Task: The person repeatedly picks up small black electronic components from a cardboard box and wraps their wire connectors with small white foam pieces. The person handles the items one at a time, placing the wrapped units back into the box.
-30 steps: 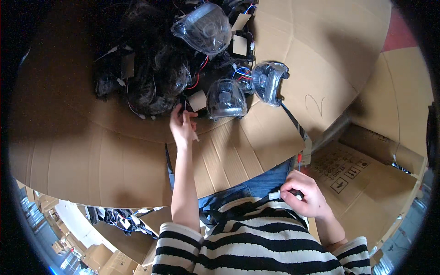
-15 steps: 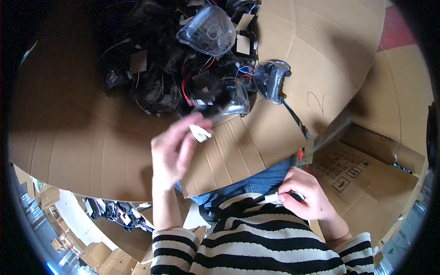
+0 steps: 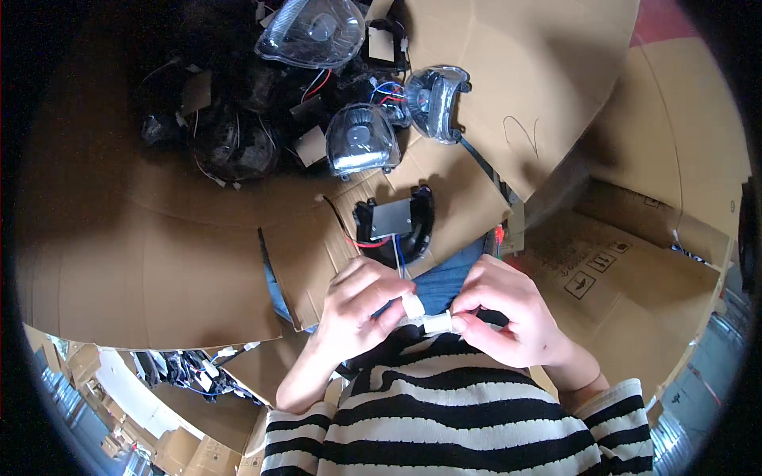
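A black-backed lamp unit with a flat grey plate lies at the edge of the cardboard just beyond my hands. Red, white and blue wires run from it toward my left hand, whose thumb and fingers pinch a white plug connector. Close to it on the right, my right hand grips a second white connector between thumb and fingertips. The two connectors are near each other in front of my striped top; whether they touch I cannot tell.
Clear-fronted lamps wrapped in film, some with loose wires, are heaped at the far side on cardboard. An open carton stands to the right. More wired parts lie in a box at lower left.
A lamp unit now lies nearer, its back up. My left hand has moved right and down, bringing its white connector beside the one in my right hand. The whole view has shifted slightly.
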{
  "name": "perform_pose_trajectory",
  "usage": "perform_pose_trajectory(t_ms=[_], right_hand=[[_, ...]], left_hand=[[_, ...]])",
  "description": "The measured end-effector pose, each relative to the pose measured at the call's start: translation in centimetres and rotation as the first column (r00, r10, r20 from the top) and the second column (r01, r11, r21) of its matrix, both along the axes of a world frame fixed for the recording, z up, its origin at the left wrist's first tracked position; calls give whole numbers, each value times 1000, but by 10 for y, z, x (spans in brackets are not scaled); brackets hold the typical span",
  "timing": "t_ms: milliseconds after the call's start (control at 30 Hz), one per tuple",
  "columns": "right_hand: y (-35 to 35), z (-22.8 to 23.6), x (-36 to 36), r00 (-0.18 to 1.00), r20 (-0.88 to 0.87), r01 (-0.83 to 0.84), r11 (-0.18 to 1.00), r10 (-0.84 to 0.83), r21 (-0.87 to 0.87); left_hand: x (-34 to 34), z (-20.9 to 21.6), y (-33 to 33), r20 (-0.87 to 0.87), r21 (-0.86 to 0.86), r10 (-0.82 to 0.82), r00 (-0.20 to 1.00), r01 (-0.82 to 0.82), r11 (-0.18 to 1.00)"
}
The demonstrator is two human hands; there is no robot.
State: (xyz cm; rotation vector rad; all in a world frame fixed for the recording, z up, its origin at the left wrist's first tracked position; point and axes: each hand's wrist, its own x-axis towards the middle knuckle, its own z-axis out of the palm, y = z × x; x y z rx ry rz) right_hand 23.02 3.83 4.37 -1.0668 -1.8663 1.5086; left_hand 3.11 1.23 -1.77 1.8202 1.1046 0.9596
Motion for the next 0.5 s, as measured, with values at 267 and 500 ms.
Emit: perform_pose_trajectory(t_ms=[267,500], right_hand=[[-12,-12,-7,980,162,91,984,-116,150],[-15,-21,-12,910,331,128,930,-248,345]], left_hand=[[5,-4,-8,-188,199,165,968,-127,972],[6,-12,-16,-339,310,246,908,-139,940]])
